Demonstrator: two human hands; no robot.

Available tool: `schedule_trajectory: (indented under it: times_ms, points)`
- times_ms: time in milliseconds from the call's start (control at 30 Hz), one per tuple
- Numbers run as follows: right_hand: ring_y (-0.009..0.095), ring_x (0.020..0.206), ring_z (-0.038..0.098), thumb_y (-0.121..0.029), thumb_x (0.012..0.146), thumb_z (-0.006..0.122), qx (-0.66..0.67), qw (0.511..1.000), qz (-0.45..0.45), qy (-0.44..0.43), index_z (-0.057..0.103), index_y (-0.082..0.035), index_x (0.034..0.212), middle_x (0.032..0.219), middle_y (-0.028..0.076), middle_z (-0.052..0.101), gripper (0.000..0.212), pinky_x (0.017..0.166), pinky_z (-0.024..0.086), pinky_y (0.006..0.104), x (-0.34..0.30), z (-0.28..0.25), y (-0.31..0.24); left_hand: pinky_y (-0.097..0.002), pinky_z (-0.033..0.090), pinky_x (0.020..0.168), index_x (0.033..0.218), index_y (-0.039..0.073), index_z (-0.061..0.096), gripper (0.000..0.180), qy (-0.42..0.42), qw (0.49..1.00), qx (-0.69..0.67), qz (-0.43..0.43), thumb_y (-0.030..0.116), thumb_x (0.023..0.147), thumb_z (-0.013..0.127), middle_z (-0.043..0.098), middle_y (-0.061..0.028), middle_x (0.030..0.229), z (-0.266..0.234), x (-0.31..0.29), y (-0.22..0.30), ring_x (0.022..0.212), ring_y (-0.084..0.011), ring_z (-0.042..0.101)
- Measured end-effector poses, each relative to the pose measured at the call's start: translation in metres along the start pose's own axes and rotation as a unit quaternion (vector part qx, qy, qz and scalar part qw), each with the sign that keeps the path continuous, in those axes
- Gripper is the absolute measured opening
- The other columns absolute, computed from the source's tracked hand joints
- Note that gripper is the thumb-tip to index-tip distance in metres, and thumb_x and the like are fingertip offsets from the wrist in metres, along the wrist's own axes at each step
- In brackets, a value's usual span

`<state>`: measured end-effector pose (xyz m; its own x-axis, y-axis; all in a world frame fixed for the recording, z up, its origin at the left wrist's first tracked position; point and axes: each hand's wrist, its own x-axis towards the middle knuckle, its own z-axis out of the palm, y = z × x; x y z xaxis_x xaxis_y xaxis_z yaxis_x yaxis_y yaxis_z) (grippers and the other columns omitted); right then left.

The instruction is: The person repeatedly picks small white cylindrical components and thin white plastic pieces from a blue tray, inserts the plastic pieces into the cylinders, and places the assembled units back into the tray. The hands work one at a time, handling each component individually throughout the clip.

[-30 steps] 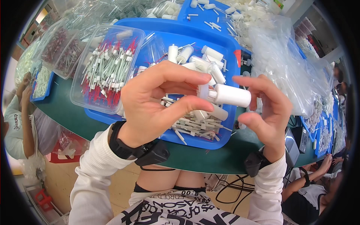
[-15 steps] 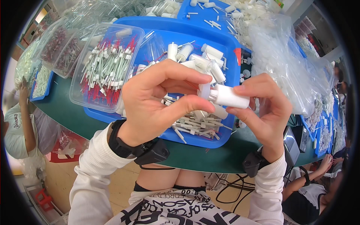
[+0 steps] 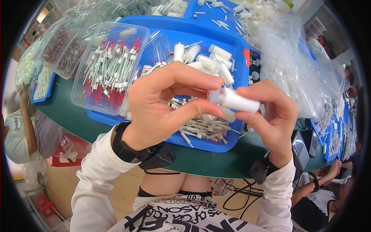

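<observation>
Above the blue tray (image 3: 181, 144), my left hand (image 3: 160, 104) pinches a translucent white round cap (image 3: 213, 96) between thumb and forefinger. Opposite it, my right hand (image 3: 276, 112) grips a white cylinder (image 3: 241, 102) by its sides, tilted slightly down to the right. The cylinder's left end meets or nearly meets the cap; my left fingertips partly hide the join. Behind my hands, more white cylinders (image 3: 221, 53) lie in the tray. Thin white stick-like pieces (image 3: 205, 127) are heaped in its near part.
A clear plastic box (image 3: 79, 101) of white pieces with red wires stands at the left, overlapping the tray. Clear bags (image 3: 284, 65) of white parts crowd the right side. The green table's (image 3: 193, 164) edge curves before me; cables hang below. Other people sit at both sides.
The cylinder and cap have come together, covering the thin white prongs that showed between them. My right hand has tilted the cylinder a little. Both hands keep their hold.
</observation>
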<state>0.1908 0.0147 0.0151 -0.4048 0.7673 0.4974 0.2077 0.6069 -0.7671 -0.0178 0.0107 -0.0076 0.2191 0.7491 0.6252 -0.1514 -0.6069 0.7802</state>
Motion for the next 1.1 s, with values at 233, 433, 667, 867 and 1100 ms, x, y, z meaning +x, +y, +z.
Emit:
schedule_trajectory:
  times_ms: [233, 433, 667, 867, 1100]
  points:
    - [0.014, 0.074, 0.054, 0.002, 0.064, 0.070, -0.041, 0.993, -0.103, -0.030, 0.063, -0.002, 0.091, 0.090, 0.012, 0.058, 0.028, 0.059, 0.039, 0.0219, 0.0004, -0.0076, 0.0030, -0.0292, 0.054, 0.070, 0.095, -0.007, 0.053, 0.033, 0.017, 0.998, -0.049, -0.045, -0.009, 0.067, 0.069, 0.058, -0.0181, 0.093, 0.0002, -0.0002, 0.0018, 0.082, -0.0216, 0.062]
    - [0.006, 0.055, 0.046, -0.005, 0.060, 0.076, -0.048, 0.997, -0.037, 0.056, 0.068, -0.007, 0.085, 0.078, 0.003, 0.063, 0.026, 0.045, 0.032, 0.0193, 0.0010, 0.0007, -0.0021, -0.0292, 0.053, 0.071, 0.093, -0.006, 0.054, 0.034, 0.006, 0.999, -0.029, -0.036, -0.009, 0.064, 0.071, 0.059, -0.0167, 0.091, -0.0002, -0.0008, 0.0017, 0.085, -0.0217, 0.061]
    - [0.006, 0.050, 0.044, -0.010, 0.057, 0.079, -0.066, 0.994, -0.072, 0.041, 0.068, -0.006, 0.083, 0.071, 0.001, 0.063, 0.028, 0.043, 0.029, 0.0193, 0.0002, -0.0035, 0.0021, -0.0314, 0.051, 0.075, 0.090, -0.004, 0.056, 0.036, -0.007, 1.000, 0.008, -0.002, -0.010, 0.059, 0.074, 0.060, -0.0143, 0.089, 0.0000, -0.0004, 0.0010, 0.087, -0.0244, 0.061]
    - [0.005, 0.052, 0.045, -0.011, 0.057, 0.080, -0.072, 0.994, -0.079, 0.021, 0.068, -0.006, 0.083, 0.069, 0.000, 0.062, 0.029, 0.044, 0.029, 0.0193, -0.0006, -0.0039, 0.0058, -0.0310, 0.049, 0.074, 0.090, -0.004, 0.057, 0.035, -0.063, 0.997, 0.049, 0.017, -0.010, 0.059, 0.073, 0.061, -0.0158, 0.089, 0.0006, -0.0017, 0.0016, 0.089, -0.0241, 0.061]
    - [0.004, 0.053, 0.043, -0.008, 0.059, 0.077, 0.037, 0.997, 0.047, 0.046, 0.067, -0.005, 0.088, 0.067, -0.001, 0.059, 0.031, 0.047, 0.029, 0.0184, 0.0015, -0.0029, -0.0015, -0.0317, 0.051, 0.074, 0.090, -0.004, 0.057, 0.034, 0.017, 0.999, -0.037, -0.033, -0.012, 0.061, 0.071, 0.061, -0.0159, 0.087, 0.0032, -0.0015, 0.0026, 0.091, -0.0249, 0.060]
